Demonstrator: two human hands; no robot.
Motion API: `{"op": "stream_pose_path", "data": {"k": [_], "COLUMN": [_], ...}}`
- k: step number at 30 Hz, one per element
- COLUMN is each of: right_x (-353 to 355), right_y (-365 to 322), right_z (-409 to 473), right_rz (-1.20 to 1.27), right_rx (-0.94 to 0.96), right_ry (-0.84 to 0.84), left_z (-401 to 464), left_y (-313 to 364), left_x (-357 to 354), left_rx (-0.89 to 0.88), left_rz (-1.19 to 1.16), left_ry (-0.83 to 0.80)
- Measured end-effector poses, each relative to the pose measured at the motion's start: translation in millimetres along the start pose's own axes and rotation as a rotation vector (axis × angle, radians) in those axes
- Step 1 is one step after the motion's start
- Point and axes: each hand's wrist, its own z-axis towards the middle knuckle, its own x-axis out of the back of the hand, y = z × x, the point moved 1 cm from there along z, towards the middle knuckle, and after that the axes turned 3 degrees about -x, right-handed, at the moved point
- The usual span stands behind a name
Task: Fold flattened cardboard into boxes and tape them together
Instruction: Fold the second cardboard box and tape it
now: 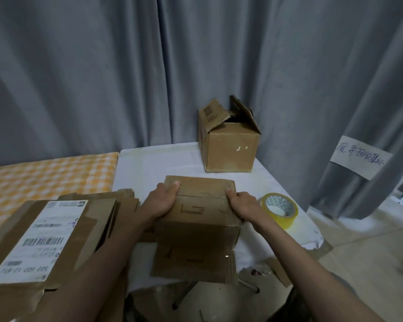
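A brown cardboard box [197, 228], partly folded, stands on the white-covered table [154, 163] right in front of me. My left hand [162, 199] grips its left upper edge, thumb on top. My right hand [241, 204] grips the right upper edge, thumb over the flap. A roll of yellowish clear tape [280, 210] lies on the table just right of my right hand. A stack of flattened cardboard [63, 231] with a white shipping label lies at the left.
A finished open-topped cardboard box [228, 145] stands at the table's far right corner. Grey curtains [149, 66] hang behind, one bearing a handwritten paper note [358, 159]. An orange checked cloth [44, 177] covers the surface at the left. Cardboard scraps [277, 270] lie at the table's near right edge.
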Motion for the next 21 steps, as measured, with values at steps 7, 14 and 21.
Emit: {"op": "stream_pose_path", "data": {"k": [7, 14, 21], "right_x": [46.8, 65.1, 7.7], "right_y": [-45.4, -67.1, -15.1], "right_z": [-38.3, -63.1, -43.6], "right_rz": [0.214, 0.514, 0.608], "right_rx": [0.153, 0.285, 0.341], "right_ry": [0.176, 0.246, 0.096], "left_z": [-22.5, -39.4, -49.9], "left_y": [38.9, 39.1, -19.2], "left_x": [48.5, 80.8, 35.9], "left_rx": [-0.137, -0.305, -0.353], "left_rz": [-0.212, -0.617, -0.568], "left_ry": [0.247, 0.429, 0.339]}}
